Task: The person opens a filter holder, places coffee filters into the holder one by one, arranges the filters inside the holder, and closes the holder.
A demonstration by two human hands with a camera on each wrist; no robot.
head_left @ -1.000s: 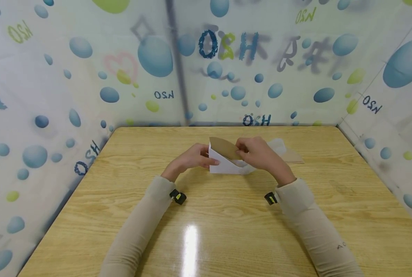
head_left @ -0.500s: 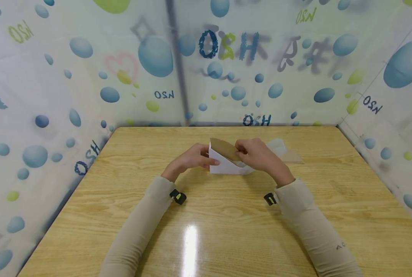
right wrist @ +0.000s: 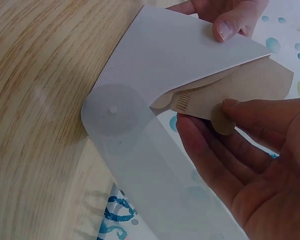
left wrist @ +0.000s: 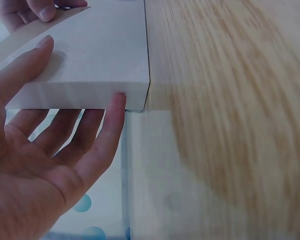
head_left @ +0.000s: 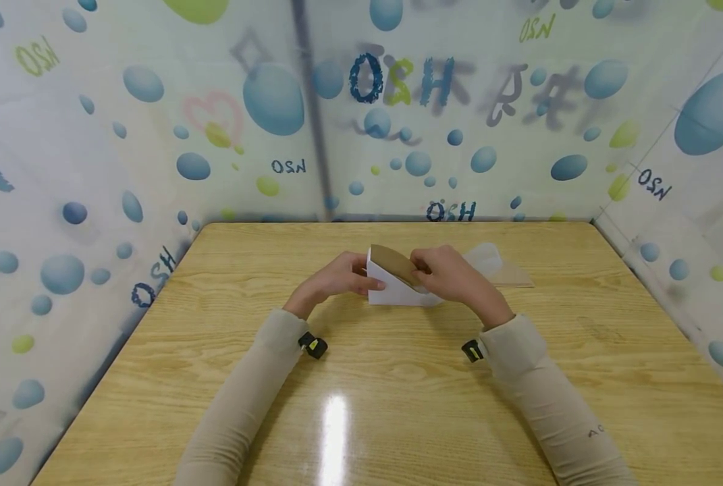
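A white, slant-topped box stands upright on the table, its translucent rounded cover swung out on a pivot toward the right. My left hand grips the box's left end, thumb on the near face and fingers around the end and far side, as the left wrist view shows. Brown paper coffee filters with a crimped edge and rounded tab sit partly inside the box. My right hand pinches them near the tab between thumb and fingers. Their lower part is hidden by the box.
A flat tan piece lies on the wooden table to the right, partly behind the cover. A patterned curtain surrounds the table's back and sides.
My right hand has moved slightly left and down with the brown coffee filters, which now sit lower in the white box. My left hand has stayed in place.
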